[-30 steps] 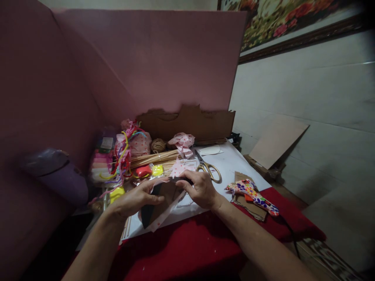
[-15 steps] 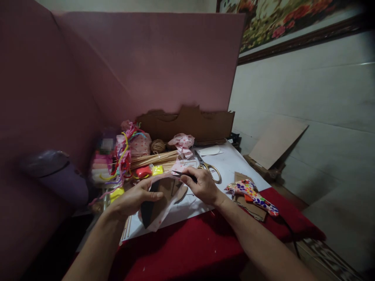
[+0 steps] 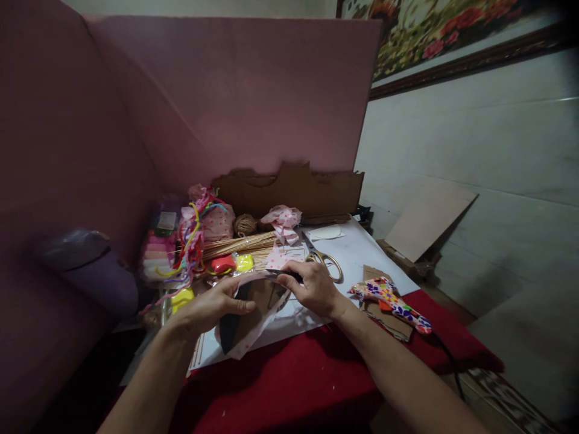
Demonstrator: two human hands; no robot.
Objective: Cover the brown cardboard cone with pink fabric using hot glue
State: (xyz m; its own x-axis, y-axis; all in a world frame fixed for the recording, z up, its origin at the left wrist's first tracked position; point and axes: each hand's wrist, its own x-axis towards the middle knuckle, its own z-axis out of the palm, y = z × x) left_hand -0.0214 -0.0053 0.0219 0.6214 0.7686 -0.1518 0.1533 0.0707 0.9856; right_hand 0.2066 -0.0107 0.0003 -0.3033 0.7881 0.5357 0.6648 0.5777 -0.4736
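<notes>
My left hand (image 3: 221, 307) is closed on a piece of brown and dark cardboard (image 3: 256, 319), thumb lying across its face. Pink dotted fabric (image 3: 242, 348) wraps along the edges of this cardboard. My right hand (image 3: 312, 289) is closed around a dark tool with a pointed blade (image 3: 294, 275), at the upper edge of the fabric. The fingers cover most of the tool, so its exact kind is unclear. Just beyond my right hand, gold-handled scissors (image 3: 332, 266) lie on the white sheet (image 3: 357, 259).
Bundled wooden sticks (image 3: 239, 245), twine (image 3: 245, 225), red packet (image 3: 223, 264), yellow packet (image 3: 244, 263) and colourful pipe cleaners (image 3: 193, 229) crowd the back left. A flower-patterned glue gun (image 3: 391, 304) rests on cardboard (image 3: 377, 274) at right. Red cloth (image 3: 280, 386) covers the front.
The dark tool's blade has moved in along the fabric edge, and less of it shows. My left hand keeps its hold on the cardboard. The view has shifted slightly.
</notes>
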